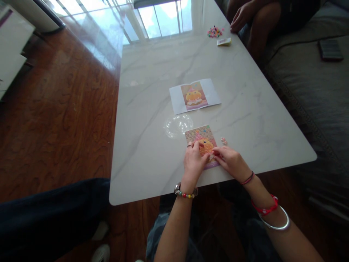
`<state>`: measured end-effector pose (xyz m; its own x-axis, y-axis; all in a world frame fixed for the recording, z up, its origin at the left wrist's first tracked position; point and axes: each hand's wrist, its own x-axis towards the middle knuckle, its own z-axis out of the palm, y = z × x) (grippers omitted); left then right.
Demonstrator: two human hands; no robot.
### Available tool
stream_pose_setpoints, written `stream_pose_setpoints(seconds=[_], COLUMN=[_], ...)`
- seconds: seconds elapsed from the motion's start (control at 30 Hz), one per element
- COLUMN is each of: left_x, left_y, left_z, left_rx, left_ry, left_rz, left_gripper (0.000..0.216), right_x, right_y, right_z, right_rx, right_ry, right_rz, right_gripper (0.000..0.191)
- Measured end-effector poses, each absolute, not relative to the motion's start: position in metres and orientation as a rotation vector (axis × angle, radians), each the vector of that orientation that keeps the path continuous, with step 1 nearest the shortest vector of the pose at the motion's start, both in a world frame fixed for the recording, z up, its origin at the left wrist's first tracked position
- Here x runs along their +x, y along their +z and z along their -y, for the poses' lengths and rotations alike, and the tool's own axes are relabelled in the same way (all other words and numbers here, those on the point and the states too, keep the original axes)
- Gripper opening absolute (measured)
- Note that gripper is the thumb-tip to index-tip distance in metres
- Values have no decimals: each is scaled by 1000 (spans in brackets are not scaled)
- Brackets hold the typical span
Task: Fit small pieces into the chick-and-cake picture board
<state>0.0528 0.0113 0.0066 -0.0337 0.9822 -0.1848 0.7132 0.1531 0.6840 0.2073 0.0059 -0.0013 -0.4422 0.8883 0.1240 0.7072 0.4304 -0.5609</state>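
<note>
A small picture board (211, 142) lies near the table's front edge. Its surface looks built of small raised pieces that show an orange round figure on a brick-like ground. My left hand (193, 160) rests on the board's left and lower part, thumb apart from the bent fingers. At the board's right side, my right hand (230, 160) has its thumb and fingertips pinched together close to the surface; whatever they hold is too small to make out. Just beyond the right hand sits a little heap of pale pink and white pieces (224, 141).
Behind the board lies an unfolded white sheet (177, 99) with a printed picture of the orange figure. Farther off are a pile of colourful small pieces (215, 32) and a small folded paper (224, 42). Another person's hand (242, 16) is beside the white marbled table (147, 145).
</note>
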Motion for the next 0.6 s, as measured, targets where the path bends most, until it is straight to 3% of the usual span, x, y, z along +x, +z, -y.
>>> stream_pose_setpoints(seconds=[0.6], left_x=[56], left_y=[8], left_z=[-11], left_rx=[1593], left_ry=[499], left_rz=[-1871], left_gripper=[28], right_x=[196], right_y=[7], right_z=[21], right_rx=[-1440], right_ry=[172], right_rz=[2586], right_gripper=[25])
